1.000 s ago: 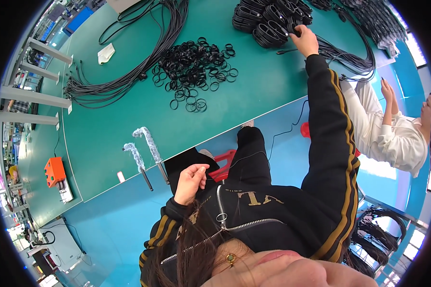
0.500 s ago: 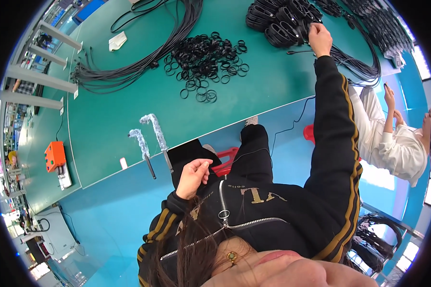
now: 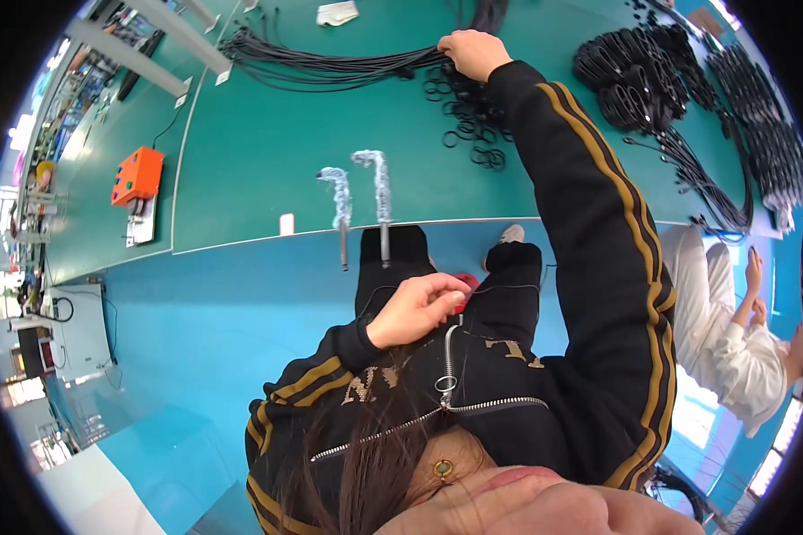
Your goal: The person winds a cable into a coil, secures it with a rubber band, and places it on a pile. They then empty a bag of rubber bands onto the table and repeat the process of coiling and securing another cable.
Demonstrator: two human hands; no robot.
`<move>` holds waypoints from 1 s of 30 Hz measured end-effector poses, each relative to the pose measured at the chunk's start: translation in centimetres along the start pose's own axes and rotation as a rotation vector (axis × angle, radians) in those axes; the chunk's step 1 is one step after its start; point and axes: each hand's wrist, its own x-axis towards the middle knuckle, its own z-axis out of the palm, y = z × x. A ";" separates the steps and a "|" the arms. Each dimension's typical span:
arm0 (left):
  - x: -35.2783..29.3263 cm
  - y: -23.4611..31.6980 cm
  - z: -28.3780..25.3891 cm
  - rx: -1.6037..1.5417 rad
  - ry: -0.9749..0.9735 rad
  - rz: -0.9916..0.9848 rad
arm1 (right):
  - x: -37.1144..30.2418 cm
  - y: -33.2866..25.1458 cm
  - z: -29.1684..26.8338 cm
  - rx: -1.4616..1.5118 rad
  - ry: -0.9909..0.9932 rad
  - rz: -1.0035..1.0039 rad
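Observation:
My right hand point(image 3: 475, 55) reaches across the green table to the bundle of long black cables point(image 3: 330, 69). Its fingertips are closed at the bundle's edge, and how many cables they grip is hidden. Under and beside that wrist lies a pile of black rings point(image 3: 477, 134), partly covered by my hand and sleeve. My left hand point(image 3: 417, 310) hovers in front of my chest, fingers loosely bent and thumb a little apart, with nothing visible in it. Two upright rods with hooked, pale-wrapped tops point(image 3: 339, 196) point(image 3: 381, 183) stand at the table's front edge.
Coiled black cables point(image 3: 629, 80) are heaped at the far right, with loose cables point(image 3: 700, 174) beside them. An orange box with buttons point(image 3: 137, 176) sits at the left. A white scrap point(image 3: 337, 12) lies at the back. A seated person in white point(image 3: 732, 357) is at my right.
My right hand has left the coiled cables and moved left to the long cable bundle. My left hand has shifted slightly right, its fingers less curled. The whole view has turned.

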 end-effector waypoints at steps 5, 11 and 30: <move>-1.5 1.3 -1.5 -0.041 0.001 0.113 | 4.1 -3.2 1.8 -0.253 -0.116 -0.194; -3.2 5.1 -4.7 0.068 0.082 0.204 | 5.0 -3.6 0.6 -0.189 -0.099 -0.203; 9.5 15.8 -19.9 1.129 1.535 1.280 | 1.0 -14.5 -21.7 -0.276 0.389 -0.553</move>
